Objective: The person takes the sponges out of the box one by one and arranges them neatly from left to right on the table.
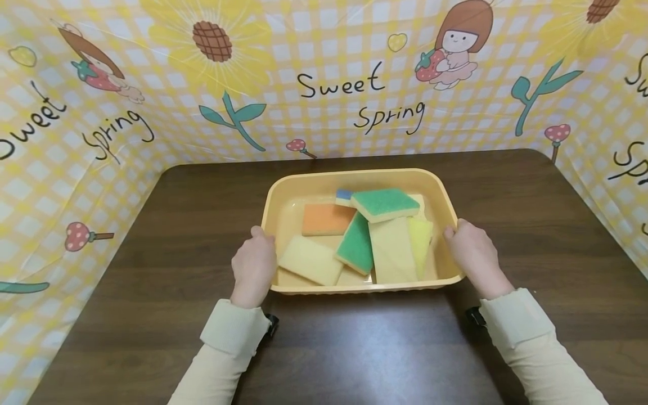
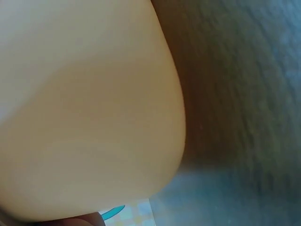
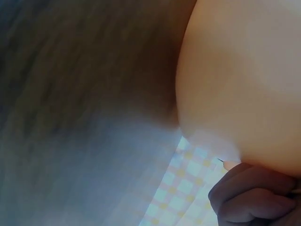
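A pale yellow plastic basin is gripped at its two short ends. My left hand holds its left rim, and my right hand grips the right one. Inside lie several flat sponges: an orange one, two green-topped ones, cream ones, a bright yellow one and a partly covered blue-topped one. In the right wrist view, curled fingers meet the basin's edge. The basin wall fills much of the left wrist view. Whether its base touches the table cannot be told.
The dark wood-grain table extends around the basin. Behind it and at both sides hangs a yellow-and-white checked cloth with printed flowers and lettering. Light reflects off the tabletop in front.
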